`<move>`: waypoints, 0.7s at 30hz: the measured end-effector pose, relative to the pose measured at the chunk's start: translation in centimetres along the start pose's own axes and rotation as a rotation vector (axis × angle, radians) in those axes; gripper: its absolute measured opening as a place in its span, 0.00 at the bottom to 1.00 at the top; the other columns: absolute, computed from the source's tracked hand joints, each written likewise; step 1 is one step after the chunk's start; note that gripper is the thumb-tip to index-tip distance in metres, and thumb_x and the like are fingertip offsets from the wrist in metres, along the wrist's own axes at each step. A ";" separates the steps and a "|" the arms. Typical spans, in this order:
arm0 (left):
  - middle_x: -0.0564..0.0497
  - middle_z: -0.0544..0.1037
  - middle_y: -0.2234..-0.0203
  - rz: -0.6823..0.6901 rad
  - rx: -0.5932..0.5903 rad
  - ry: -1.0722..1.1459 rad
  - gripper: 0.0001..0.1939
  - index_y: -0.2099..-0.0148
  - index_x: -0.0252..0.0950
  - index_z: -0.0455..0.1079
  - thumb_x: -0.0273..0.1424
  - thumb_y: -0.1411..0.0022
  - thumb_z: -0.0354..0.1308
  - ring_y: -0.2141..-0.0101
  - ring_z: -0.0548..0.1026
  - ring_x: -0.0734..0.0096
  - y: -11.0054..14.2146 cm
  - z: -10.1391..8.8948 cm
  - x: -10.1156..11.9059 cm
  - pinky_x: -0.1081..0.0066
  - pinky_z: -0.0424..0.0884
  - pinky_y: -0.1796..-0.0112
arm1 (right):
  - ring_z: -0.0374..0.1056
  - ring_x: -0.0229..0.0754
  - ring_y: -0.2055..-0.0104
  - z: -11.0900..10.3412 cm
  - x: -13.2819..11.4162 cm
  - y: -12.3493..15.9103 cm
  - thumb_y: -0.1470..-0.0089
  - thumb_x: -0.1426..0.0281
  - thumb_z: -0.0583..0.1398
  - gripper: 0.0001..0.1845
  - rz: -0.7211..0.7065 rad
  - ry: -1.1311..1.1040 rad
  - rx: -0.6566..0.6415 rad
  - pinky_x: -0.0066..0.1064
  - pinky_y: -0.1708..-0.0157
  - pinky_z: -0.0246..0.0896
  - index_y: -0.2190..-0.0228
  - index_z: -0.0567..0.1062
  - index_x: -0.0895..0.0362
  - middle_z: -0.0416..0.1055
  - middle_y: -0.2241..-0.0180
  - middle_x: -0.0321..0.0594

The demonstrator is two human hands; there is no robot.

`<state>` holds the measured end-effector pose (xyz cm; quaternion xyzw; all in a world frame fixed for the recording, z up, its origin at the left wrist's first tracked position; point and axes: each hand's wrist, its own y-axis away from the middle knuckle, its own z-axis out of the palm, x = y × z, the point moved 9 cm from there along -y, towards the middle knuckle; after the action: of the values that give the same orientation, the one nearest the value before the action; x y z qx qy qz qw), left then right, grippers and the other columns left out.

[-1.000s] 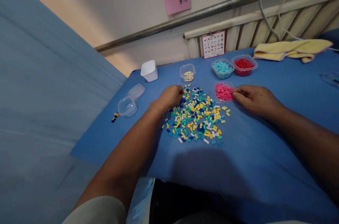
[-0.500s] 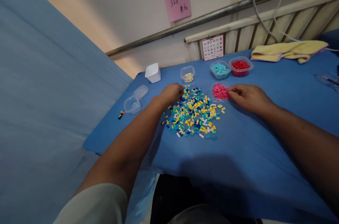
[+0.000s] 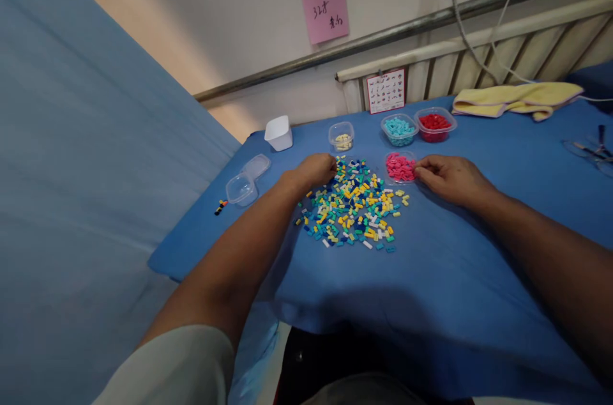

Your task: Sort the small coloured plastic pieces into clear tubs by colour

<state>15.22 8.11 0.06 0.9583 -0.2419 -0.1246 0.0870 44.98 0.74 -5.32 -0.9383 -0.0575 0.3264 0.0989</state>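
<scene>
At the far left edge of the loose bricks (image 3: 358, 204), the left hand (image 3: 316, 170) has curled fingers that hide part of the pile, so I cannot tell whether they hold one, while the right hand (image 3: 450, 177) has thumb and forefinger pinched on the rim of the pink tub (image 3: 393, 183). Just behind stand the cream tub (image 3: 341, 128), the blue tub (image 3: 400, 143) and the red tub (image 3: 435, 137), crowding the back. Farther out are a white bin (image 3: 280, 137) and a yellow cloth (image 3: 517, 98).
</scene>
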 end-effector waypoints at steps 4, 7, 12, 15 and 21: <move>0.41 0.89 0.53 -0.023 -0.001 -0.011 0.17 0.49 0.37 0.87 0.30 0.30 0.57 0.54 0.86 0.57 0.3 -0.2 0.4 0.68 0.75 0.55 | 0.79 0.50 0.63 0.3 0.2 -0.1 0.35 0.53 0.58 0.20 0.015 0.000 -0.025 0.37 0.64 0.65 0.58 0.87 0.49 0.86 0.63 0.41; 0.36 0.88 0.53 -0.057 0.015 -0.016 0.17 0.50 0.34 0.87 0.30 0.29 0.56 0.53 0.86 0.53 0.6 0.0 0.6 0.66 0.76 0.54 | 0.79 0.50 0.61 0.3 0.4 -0.1 0.36 0.52 0.58 0.21 0.026 0.022 -0.012 0.38 0.64 0.64 0.57 0.87 0.49 0.87 0.60 0.41; 0.35 0.87 0.50 -0.091 0.059 0.016 0.17 0.49 0.33 0.86 0.30 0.27 0.55 0.51 0.85 0.52 1.1 0.3 0.3 0.65 0.76 0.51 | 0.79 0.49 0.62 0.3 0.2 -0.1 0.35 0.54 0.58 0.20 0.011 0.005 -0.021 0.37 0.64 0.65 0.58 0.87 0.50 0.87 0.62 0.41; 0.37 0.87 0.50 -0.094 0.094 0.049 0.17 0.48 0.34 0.85 0.29 0.27 0.55 0.51 0.85 0.55 1.5 -0.2 -0.2 0.66 0.76 0.50 | 0.79 0.49 0.63 0.3 0.2 -0.2 0.36 0.54 0.59 0.20 0.025 0.008 -0.025 0.37 0.64 0.64 0.58 0.87 0.49 0.86 0.62 0.40; 0.43 0.88 0.49 -0.031 0.182 0.160 0.21 0.42 0.35 0.84 0.29 0.26 0.52 0.51 0.85 0.59 1.3 -2.9 1.7 0.67 0.77 0.50 | 0.78 0.48 0.63 0.1 -0.4 -0.2 0.35 0.56 0.59 0.18 0.010 -0.007 0.004 0.36 0.64 0.62 0.59 0.86 0.51 0.86 0.63 0.41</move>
<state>16.94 6.50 2.77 0.9728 -0.2294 -0.0267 0.0168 44.64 0.86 -5.09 -0.9372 -0.0527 0.3303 0.0989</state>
